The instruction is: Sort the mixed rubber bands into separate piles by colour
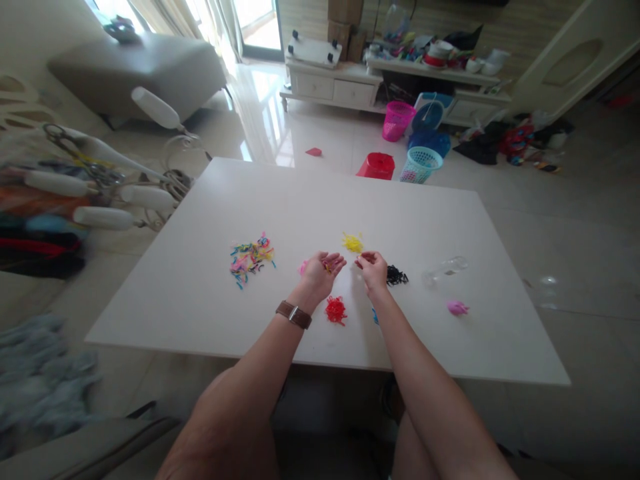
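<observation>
My left hand (323, 272) is palm up over the middle of the table, cupped loosely under a few small coloured rubber bands (328, 267). Just to its right, my right hand (371, 268) has thumb and fingertips pinched together; what is between them is too small to make out. Beyond both hands is a yellow pile of bands (353, 243). A red pile (335, 310) sits nearer me, and a black pile (397, 275) shows beside my right hand. Blue bands (375, 316) are partly hidden by my right forearm, pink ones (303, 267) by my left hand.
A mixed-colour heap of bands (251, 259) lies on the left of the white table (280, 200). To the right are a clear plastic bottle (446, 268) lying down and a pink crumpled item (457, 308). Baskets (423, 160) and a red stool (379, 165) stand beyond the far edge.
</observation>
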`<state>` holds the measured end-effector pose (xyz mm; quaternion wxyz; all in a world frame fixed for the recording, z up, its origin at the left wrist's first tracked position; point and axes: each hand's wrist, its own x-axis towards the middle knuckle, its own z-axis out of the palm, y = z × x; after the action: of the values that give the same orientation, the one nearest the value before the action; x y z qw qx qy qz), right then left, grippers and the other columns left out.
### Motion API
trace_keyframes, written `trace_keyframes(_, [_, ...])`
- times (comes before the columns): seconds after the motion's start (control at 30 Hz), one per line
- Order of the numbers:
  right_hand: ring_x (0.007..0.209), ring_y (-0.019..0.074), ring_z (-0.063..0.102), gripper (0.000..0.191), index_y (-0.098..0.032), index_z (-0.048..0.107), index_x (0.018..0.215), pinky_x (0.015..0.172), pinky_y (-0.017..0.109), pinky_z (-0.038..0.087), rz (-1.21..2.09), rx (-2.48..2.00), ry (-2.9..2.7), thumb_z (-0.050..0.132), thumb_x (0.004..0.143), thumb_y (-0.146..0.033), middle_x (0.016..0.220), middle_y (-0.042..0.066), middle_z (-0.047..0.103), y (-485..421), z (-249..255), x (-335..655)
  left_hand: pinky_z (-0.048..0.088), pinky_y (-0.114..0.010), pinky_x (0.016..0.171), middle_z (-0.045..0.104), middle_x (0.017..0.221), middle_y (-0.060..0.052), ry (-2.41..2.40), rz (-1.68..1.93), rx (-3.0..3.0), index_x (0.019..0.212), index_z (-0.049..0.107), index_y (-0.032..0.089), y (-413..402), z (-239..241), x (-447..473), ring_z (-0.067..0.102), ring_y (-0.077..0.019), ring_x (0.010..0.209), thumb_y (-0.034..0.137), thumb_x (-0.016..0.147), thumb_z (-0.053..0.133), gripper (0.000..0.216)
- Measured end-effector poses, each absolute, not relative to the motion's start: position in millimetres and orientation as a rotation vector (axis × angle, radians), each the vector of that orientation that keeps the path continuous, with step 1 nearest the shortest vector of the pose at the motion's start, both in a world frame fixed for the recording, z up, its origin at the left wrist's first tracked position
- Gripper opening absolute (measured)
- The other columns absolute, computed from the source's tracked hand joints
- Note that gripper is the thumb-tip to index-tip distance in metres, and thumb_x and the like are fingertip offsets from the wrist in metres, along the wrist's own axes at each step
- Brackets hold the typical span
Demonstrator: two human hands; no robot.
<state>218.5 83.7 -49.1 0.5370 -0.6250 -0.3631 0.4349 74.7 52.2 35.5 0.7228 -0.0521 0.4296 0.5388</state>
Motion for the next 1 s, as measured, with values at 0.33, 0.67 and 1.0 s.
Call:
trace_keyframes(0.33, [0.116, 0.0238, 0.066, 0.042, -0.021, 0.059, 0.115, 0.102, 0.041, 0.051, 1.018, -1.359, -1.099, 0.065, 0.074, -0.029, 0.132, 0.014, 0.062, 90, -38, 221, 0.057, -0.027, 0.08, 0.065, 0.071, -0.009, 0.935, 1.193, -0.136, 0.084, 0.062, 0.012, 52, 40, 70, 0.067, -0.017, 0.071, 0.012, 0.093, 0.041, 0.023])
trace_keyframes(0.67, [0.091, 0.021, 0.066, 0.018, -0.02, 0.072, 0.097, 0.079, 0.035, 0.055, 0.784, -1.303, -1.58, 0.064, 0.084, -0.03, 0.099, 0.007, 0.07, 61, 20, 220, 0.053, -0.027, 0.08, 0.067, 0.074, -0.012, 0.861, 1.12, -0.044, 0.088, 0.067, 0.008, 48, 41, 79, 0.067, -0.0176, 0.073, 0.021, 0.096, 0.041, 0.031])
trace_keyframes(1.0, [0.099, 0.0221, 0.062, 0.014, -0.023, 0.073, 0.096, 0.092, 0.039, 0.049, 0.66, -1.142, -2.041, 0.068, 0.085, -0.016, 0.101, 0.005, 0.072, 34, 30, 227, 0.052, -0.032, 0.081, 0.066, 0.072, -0.012, 0.749, 1.025, 0.112, 0.084, 0.069, 0.008, 41, 45, 93, 0.065, -0.02, 0.074, 0.025, 0.095, 0.043, 0.033])
